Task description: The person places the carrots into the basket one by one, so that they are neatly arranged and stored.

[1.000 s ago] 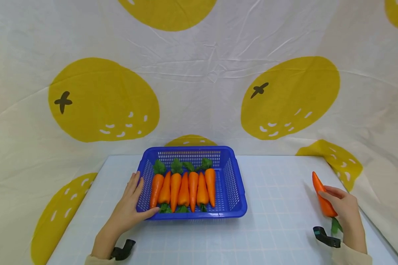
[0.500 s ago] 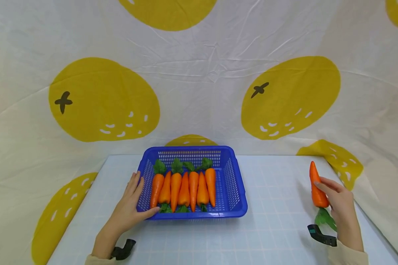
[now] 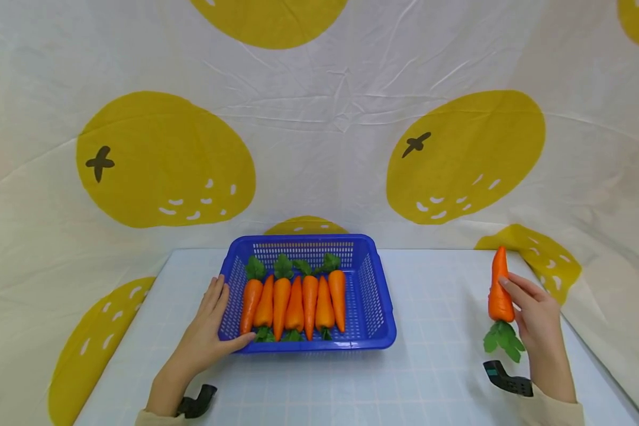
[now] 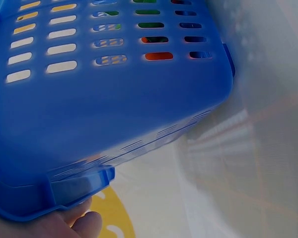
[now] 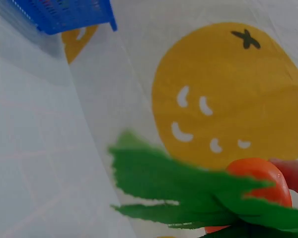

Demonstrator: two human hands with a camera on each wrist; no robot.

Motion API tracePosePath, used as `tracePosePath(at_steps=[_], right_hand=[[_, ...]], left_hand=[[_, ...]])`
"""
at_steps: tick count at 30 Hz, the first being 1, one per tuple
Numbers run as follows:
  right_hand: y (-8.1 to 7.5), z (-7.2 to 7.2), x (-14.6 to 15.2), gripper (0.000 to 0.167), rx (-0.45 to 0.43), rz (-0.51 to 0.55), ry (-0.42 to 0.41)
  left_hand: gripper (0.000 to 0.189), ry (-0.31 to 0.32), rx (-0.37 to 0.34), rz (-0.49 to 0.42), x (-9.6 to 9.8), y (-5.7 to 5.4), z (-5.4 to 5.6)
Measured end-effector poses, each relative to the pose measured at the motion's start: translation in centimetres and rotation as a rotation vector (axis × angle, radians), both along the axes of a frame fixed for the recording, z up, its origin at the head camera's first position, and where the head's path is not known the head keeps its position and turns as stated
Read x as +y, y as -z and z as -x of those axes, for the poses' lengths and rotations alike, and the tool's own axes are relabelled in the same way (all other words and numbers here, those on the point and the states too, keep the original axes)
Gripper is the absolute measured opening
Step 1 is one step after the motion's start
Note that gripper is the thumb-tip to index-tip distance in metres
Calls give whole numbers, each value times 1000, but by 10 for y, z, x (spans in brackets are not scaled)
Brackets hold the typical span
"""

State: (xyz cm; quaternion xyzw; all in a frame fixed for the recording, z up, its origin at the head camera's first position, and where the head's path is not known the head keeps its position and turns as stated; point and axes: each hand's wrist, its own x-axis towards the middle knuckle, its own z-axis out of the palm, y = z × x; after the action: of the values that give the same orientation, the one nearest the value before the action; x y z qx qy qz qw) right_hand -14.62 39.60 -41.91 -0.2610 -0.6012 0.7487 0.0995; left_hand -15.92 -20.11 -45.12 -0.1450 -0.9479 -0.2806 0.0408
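A blue plastic basket (image 3: pixel 384 322) stands on the table, with a row of several orange carrots (image 3: pixel 310 302) in it, their green tops alternating between far and near ends. My left hand (image 3: pixel 207 328) rests at the basket's near left corner, fingers stretched along the left side and thumb on the front rim. In the left wrist view, fingertips (image 4: pixel 88 224) show beside the basket's rim. Off to the right, my right hand (image 3: pixel 538 313) pinches a single carrot (image 3: pixel 500 296) between thumb and fingers, tip pointing away. Its green leaves (image 5: pixel 174 183) fill the lower part of the right wrist view.
A pale checked cloth covers the table (image 3: pixel 431 367). Behind it hangs a white curtain (image 3: pixel 319 148) printed with big yellow fruits. Inside the basket, a bare strip of floor (image 3: pixel 358 302) lies right of the carrot row. Each wrist wears a black camera mount (image 3: pixel 506 378).
My right hand has moved left and away from me with the carrot, turning it so its tip points straighter away and its leaves show fully. My left hand and the basket stay put.
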Motion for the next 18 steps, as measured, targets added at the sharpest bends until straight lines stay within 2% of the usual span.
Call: tracePosePath(at_steps=[8, 18], right_hand=[[-14, -2, -22, 36, 170, 108, -62], [-25, -3, -48, 23, 293, 271, -153]], left_hand=[[118, -5, -17, -2, -1, 0, 0], [118, -4, -11, 1, -2, 1, -1]])
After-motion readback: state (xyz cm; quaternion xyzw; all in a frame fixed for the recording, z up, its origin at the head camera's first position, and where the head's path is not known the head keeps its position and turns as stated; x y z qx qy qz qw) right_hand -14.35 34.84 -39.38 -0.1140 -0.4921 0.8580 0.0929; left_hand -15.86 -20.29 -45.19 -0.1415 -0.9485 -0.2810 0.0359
